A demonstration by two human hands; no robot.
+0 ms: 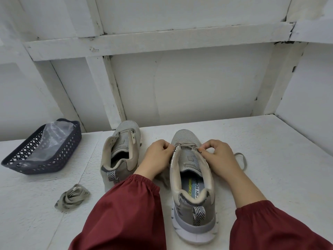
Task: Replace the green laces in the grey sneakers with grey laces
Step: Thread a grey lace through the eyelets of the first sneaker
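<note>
Pinching the grey lace (187,146) where it crossed the lowest eyelets of the right sneaker (191,136), I had my left hand (158,156) curled at one side of the tongue and my right hand (219,157) at the other, thumb and fingertips pressed onto the lace on each side. One loose end of it looped out on the table (270,177) beyond my right hand. The left sneaker (120,156) stood just beside it, unlaced, toe toward the wall. Well to my left sat a dark openwork basket (54,159) holding only a crumpled clear plastic bag (52,136). Nearer me, outside the basket, lay a loose bundle of dull grey-green laces (73,198).
</note>
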